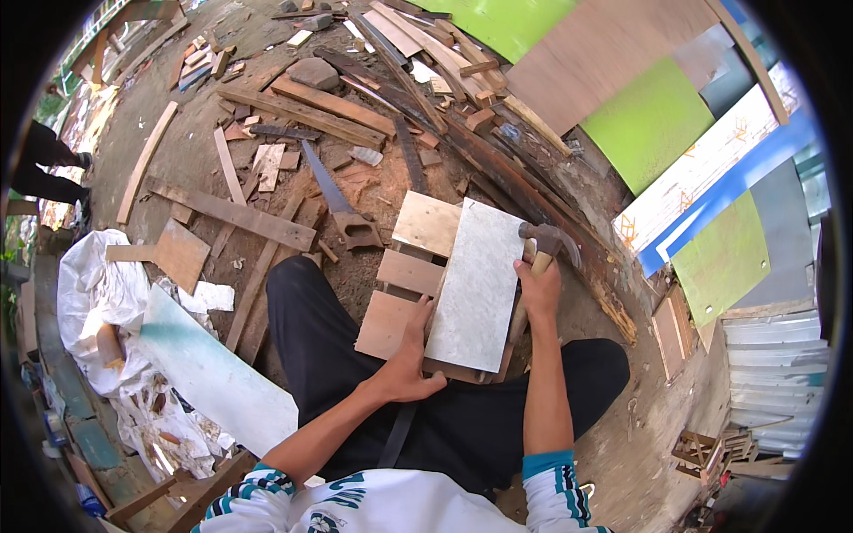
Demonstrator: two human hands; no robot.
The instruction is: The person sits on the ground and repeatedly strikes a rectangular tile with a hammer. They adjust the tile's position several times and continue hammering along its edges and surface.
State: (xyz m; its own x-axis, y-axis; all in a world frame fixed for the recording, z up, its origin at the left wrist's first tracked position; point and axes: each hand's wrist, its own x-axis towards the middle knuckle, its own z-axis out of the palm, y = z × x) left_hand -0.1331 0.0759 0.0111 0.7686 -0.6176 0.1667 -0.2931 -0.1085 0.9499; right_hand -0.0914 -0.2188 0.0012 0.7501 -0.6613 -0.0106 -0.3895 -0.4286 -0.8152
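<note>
A hammer with a dark metal head and pale wooden handle is gripped in my right hand, over the right edge of a whitish rectangular board. That board lies on a small assembly of brown wooden slats and pale plywood between my legs. My left hand lies along the lower slats beside the white board, fingers stretched and thumb apart. Whether a nail stands under the hammer I cannot tell. A handsaw rests on the ground just beyond the assembly.
Planks and offcuts litter the ground ahead. Large green panels and brown sheets stand at the right. A long whitish board and a white sack lie left. Another person's dark-clothed legs show at the far left.
</note>
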